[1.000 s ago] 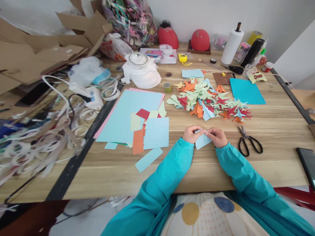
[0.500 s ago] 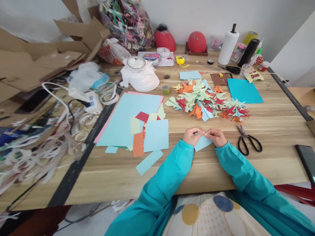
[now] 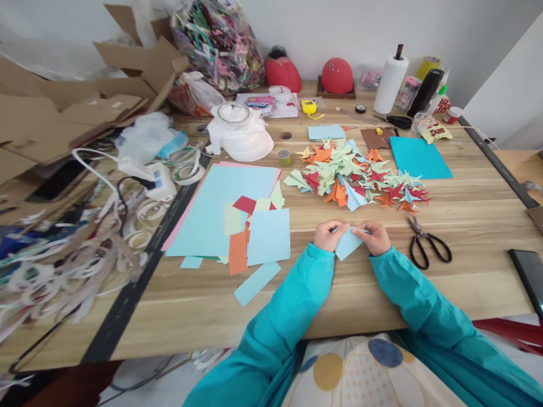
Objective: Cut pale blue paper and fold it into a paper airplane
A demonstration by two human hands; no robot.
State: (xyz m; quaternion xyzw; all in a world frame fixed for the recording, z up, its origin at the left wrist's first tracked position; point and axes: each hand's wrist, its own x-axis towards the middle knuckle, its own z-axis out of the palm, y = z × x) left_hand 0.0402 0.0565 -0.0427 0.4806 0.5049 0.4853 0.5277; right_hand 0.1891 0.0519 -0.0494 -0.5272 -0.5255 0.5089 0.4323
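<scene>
Pinching small, light-blue folded paper (image 3: 348,245) in left hand (image 3: 326,236) and right hand (image 3: 375,238), toward wooden counter's (image 3: 365,305) front edge.

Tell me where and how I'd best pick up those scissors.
Probably by the black handles, coming from the near side with your right hand: both loops face you, spread apart, while the blades point away from you.

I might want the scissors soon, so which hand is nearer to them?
The right hand: it is just left of the scissors, holding light blue paper. The left hand is farther left, beyond that paper.
</scene>
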